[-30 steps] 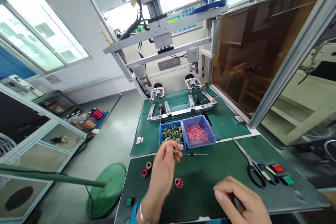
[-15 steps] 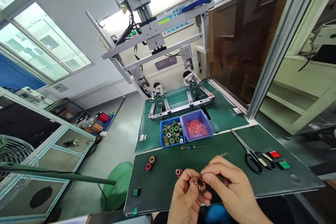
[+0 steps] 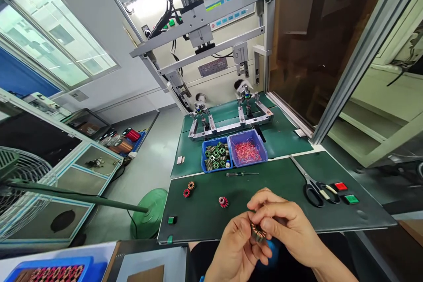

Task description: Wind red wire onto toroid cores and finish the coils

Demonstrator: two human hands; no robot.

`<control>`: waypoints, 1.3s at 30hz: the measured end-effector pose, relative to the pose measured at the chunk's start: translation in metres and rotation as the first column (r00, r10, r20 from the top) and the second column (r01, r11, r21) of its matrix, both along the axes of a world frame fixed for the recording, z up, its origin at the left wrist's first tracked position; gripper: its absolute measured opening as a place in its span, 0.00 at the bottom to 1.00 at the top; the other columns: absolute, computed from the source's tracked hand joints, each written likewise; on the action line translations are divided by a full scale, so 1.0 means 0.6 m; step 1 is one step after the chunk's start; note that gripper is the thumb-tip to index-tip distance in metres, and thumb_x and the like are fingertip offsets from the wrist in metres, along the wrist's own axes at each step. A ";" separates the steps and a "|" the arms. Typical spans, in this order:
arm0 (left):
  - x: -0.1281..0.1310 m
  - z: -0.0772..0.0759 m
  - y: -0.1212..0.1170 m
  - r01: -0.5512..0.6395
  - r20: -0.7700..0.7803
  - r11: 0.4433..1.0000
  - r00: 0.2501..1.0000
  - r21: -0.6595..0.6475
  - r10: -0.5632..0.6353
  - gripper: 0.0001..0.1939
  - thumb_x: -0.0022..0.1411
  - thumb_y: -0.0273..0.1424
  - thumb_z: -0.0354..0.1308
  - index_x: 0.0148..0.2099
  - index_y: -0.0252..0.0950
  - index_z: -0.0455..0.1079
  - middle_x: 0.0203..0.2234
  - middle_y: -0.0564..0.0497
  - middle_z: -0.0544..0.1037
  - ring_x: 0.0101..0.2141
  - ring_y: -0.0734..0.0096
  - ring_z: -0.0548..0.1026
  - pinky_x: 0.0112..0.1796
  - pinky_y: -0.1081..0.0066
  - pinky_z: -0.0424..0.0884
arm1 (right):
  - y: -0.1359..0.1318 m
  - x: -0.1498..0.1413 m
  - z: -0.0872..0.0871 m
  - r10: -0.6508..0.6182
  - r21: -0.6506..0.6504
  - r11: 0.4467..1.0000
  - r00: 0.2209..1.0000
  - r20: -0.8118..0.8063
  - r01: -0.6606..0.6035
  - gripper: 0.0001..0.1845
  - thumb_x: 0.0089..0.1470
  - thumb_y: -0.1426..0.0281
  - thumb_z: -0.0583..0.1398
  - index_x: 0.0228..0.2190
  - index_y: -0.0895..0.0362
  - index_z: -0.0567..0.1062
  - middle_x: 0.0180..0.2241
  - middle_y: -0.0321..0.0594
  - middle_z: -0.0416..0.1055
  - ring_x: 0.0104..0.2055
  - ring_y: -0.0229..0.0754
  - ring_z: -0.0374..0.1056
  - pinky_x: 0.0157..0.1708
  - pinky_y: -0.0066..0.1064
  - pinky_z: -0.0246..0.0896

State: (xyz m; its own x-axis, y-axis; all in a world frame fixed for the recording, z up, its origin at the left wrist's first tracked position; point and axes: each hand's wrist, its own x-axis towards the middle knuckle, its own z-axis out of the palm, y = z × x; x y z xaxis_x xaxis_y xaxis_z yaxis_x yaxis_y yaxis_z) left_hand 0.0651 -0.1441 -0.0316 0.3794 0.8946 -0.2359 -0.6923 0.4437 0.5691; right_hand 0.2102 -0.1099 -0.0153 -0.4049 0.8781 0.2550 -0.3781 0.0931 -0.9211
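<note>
A small ring-shaped stator (image 3: 258,233) wound with copper wire is held in front of me, just past the table's near edge. My left hand (image 3: 239,244) is closed around its left side, thumb against the rim. My right hand (image 3: 286,222) is closed at its upper right, with thumb and fingertips pinching at the edge; whether a wire end is between them I cannot make out. On the green table lie a red-wound stator (image 3: 224,202) with a pale collar, another red-wound one (image 3: 187,193) and a copper-wound one (image 3: 191,185) at the left.
A blue bin (image 3: 216,168) holds green-coated stator cores; a purple bin (image 3: 264,154) beside it holds red wire scraps. A screwdriver (image 3: 242,174), scissors (image 3: 315,187) and red (image 3: 340,186) and green buttons (image 3: 351,198) lie around. Behind stands a metal winding fixture (image 3: 228,128). A blue tray (image 3: 89,264) sits lower left.
My left hand came back from beside the blue bin with the copper-wound stator, and my right hand joined it. Since half a second ago both hands keep hold, with the stator tilted more.
</note>
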 end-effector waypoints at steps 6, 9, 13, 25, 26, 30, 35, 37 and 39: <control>-0.005 0.009 0.000 0.013 -0.007 0.998 1.000 0.060 -0.013 0.18 0.54 0.43 0.70 0.41 0.34 0.78 0.22 0.53 0.79 0.23 0.77 0.80 0.25 0.83 0.75 | -0.010 -0.019 0.012 -0.358 0.306 0.900 0.926 0.116 0.310 0.16 0.65 0.61 0.57 0.27 0.53 0.74 0.31 0.38 0.73 0.36 0.39 0.69 0.34 0.28 0.69; -0.009 0.017 -0.001 -0.025 -0.036 0.996 0.999 0.083 0.028 0.16 0.54 0.41 0.70 0.40 0.36 0.78 0.26 0.53 0.81 0.25 0.76 0.81 0.26 0.81 0.76 | -0.017 -0.015 0.002 -0.431 0.359 0.864 0.887 0.164 0.353 0.11 0.65 0.62 0.57 0.33 0.51 0.75 0.38 0.40 0.74 0.41 0.41 0.71 0.38 0.30 0.70; -0.015 0.030 -0.002 -0.097 -0.087 0.987 0.990 0.126 0.109 0.15 0.53 0.39 0.71 0.40 0.37 0.79 0.31 0.52 0.81 0.27 0.78 0.79 0.28 0.80 0.75 | -0.027 0.002 -0.003 -0.577 0.543 0.729 0.801 0.158 0.418 0.03 0.60 0.66 0.62 0.35 0.51 0.75 0.44 0.43 0.71 0.45 0.45 0.69 0.41 0.34 0.70; -0.018 0.028 -0.001 -0.174 -0.208 0.951 0.951 0.255 0.229 0.18 0.43 0.38 0.77 0.37 0.40 0.80 0.32 0.53 0.82 0.32 0.79 0.76 0.35 0.81 0.68 | -0.029 -0.002 -0.005 -0.668 0.700 0.581 0.734 0.118 0.416 0.04 0.58 0.73 0.64 0.32 0.53 0.79 0.37 0.41 0.71 0.41 0.42 0.67 0.36 0.31 0.69; -0.018 0.027 -0.001 -0.181 -0.218 0.947 0.946 0.267 0.242 0.18 0.43 0.37 0.77 0.37 0.40 0.80 0.32 0.54 0.82 0.32 0.79 0.76 0.35 0.81 0.68 | -0.029 -0.001 -0.007 -0.654 0.664 0.616 0.745 0.130 0.424 0.03 0.59 0.70 0.64 0.33 0.52 0.80 0.37 0.41 0.72 0.41 0.42 0.68 0.35 0.30 0.70; -0.018 0.027 -0.002 -0.195 -0.258 0.933 0.926 0.301 0.277 0.21 0.40 0.36 0.78 0.38 0.40 0.78 0.28 0.55 0.80 0.29 0.79 0.74 0.31 0.81 0.67 | -0.029 0.002 -0.009 -0.569 0.522 0.748 0.800 0.189 0.409 0.10 0.61 0.60 0.63 0.43 0.47 0.81 0.43 0.42 0.74 0.41 0.41 0.70 0.37 0.30 0.74; -0.014 0.029 -0.002 -0.188 -0.331 0.935 0.899 0.299 0.286 0.23 0.37 0.36 0.79 0.38 0.40 0.77 0.29 0.55 0.80 0.28 0.79 0.73 0.30 0.82 0.66 | -0.029 -0.006 -0.004 -0.535 0.445 0.797 0.820 0.204 0.409 0.07 0.61 0.61 0.62 0.36 0.45 0.82 0.42 0.40 0.74 0.41 0.41 0.71 0.38 0.31 0.74; -0.015 0.029 -0.002 -0.167 -0.343 0.939 0.899 0.302 0.271 0.24 0.38 0.36 0.79 0.38 0.40 0.76 0.29 0.56 0.79 0.29 0.80 0.72 0.30 0.82 0.65 | -0.028 -0.009 -0.002 -0.517 0.414 0.816 0.829 0.214 0.402 0.09 0.62 0.61 0.62 0.32 0.47 0.81 0.40 0.41 0.73 0.41 0.42 0.71 0.35 0.30 0.73; -0.020 0.027 0.000 -0.131 -0.338 0.944 0.911 0.301 0.234 0.26 0.36 0.37 0.80 0.39 0.40 0.76 0.29 0.56 0.78 0.30 0.79 0.72 0.32 0.81 0.65 | -0.027 -0.010 0.001 -0.494 0.392 0.835 0.840 0.226 0.386 0.12 0.63 0.61 0.60 0.29 0.49 0.80 0.38 0.42 0.72 0.40 0.43 0.70 0.31 0.28 0.72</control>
